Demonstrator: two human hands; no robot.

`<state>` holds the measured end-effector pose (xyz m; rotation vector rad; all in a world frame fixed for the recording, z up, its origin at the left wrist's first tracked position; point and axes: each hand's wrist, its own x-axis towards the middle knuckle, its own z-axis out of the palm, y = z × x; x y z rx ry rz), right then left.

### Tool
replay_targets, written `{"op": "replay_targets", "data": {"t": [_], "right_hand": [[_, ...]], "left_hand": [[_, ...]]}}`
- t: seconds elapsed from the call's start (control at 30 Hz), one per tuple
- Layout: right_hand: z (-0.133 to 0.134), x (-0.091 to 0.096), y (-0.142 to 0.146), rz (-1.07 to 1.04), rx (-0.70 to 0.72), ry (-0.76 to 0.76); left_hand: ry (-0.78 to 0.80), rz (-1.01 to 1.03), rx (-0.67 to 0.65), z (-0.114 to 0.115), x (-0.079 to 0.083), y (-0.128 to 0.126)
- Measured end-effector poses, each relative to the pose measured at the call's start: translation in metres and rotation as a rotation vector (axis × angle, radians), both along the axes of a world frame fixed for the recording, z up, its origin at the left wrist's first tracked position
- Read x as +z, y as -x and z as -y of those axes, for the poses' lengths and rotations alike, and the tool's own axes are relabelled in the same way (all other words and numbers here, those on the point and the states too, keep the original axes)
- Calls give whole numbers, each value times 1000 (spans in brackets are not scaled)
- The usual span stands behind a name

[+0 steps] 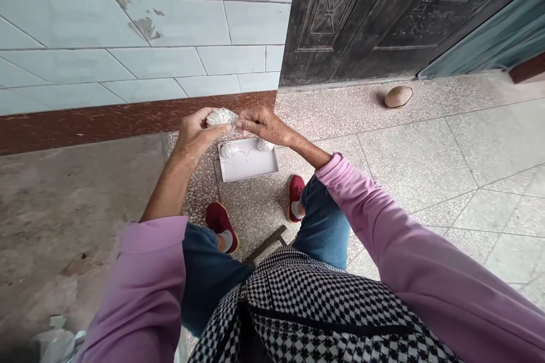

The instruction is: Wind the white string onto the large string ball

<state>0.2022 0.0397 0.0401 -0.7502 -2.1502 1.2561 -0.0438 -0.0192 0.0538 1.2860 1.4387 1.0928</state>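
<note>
Checked cloth (332, 300) lies nearest. Beyond it, the left hand (196, 135) grips a white bundle (220, 117) near a shallow box (249, 168) — the right hand (266, 125) pinches at the bundle's edge, on what is unclear.

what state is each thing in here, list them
white strand ball, held in left hand
right hand, at that ball's side, grip unclear
shallow white tray, open-topped, upright
two white balls, lying in that tray
dark door, looks shut
pink sleeves, drawn up
red shoes, worn
</note>
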Motion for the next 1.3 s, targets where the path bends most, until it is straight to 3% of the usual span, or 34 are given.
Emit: {"op": "replay_targets", "data": {"t": [0.07,0.17,0.4,0.63,0.87,1.07,1.2,1.3], "right_hand": [[-3,7,-5,-21,-85,34],[-3,17,-9,-27,-185,102],[-4,17,-10,-55,-243,173],[-4,5,3,-12,-187,151],[4,-5,10,80,-95,13],[15,-13,17,128,42,-52],[17,-2,13,83,93,-27],[14,11,4,-4,21,-6]], "left_hand": [[39,-3,-81,3,1,-1],[90,157,-167,5,-1,-5],[135,395,-242,7,-4,-12],[50,503,-158,5,-3,-15],[-31,536,-21,3,4,-16],[-59,457,52,-2,-5,-6],[-74,315,26,-7,-15,6],[-46,180,-2,-6,-15,9]]}}
